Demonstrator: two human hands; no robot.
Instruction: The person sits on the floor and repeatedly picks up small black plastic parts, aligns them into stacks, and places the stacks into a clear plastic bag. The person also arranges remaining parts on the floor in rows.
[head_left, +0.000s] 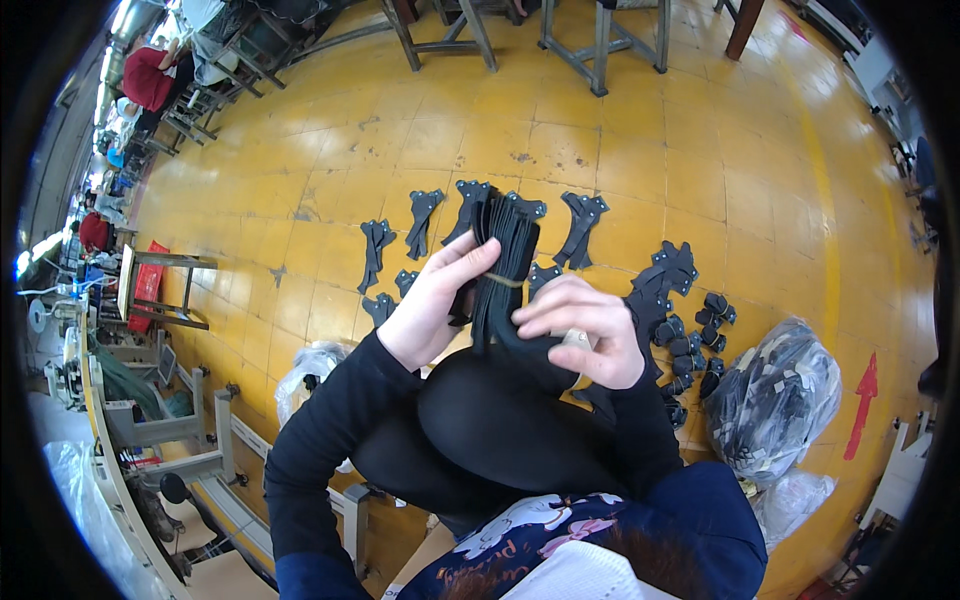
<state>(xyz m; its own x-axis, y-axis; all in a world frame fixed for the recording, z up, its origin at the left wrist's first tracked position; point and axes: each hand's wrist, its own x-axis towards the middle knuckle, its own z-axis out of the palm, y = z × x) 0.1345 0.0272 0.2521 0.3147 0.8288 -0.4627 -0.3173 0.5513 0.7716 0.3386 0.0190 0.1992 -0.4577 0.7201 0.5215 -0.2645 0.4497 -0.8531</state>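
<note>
Above my knees, a thick bundle of black fabric strips (507,238) stands upright, bound around by a thin tan band (503,280). My left hand (440,295) is closed around the bundle's left side, its thumb pressed on the face of the strips. At the lower right of the bundle is my right hand (590,325), fingers bent against the lower strips and a small pale piece near its thumb. What its fingertips pinch is partly hidden. Beyond the bundle, several dark cut pieces (580,228) lie in small fanned stacks on the floor.
On the right, rolled dark bundles (688,345) lie beside a large clear plastic bag (775,400) full of dark pieces. A wooden stool (165,285) and a metal-framed worktable (150,425) stand at left. Stool legs (600,50) rise at the far side. People sit working at far left.
</note>
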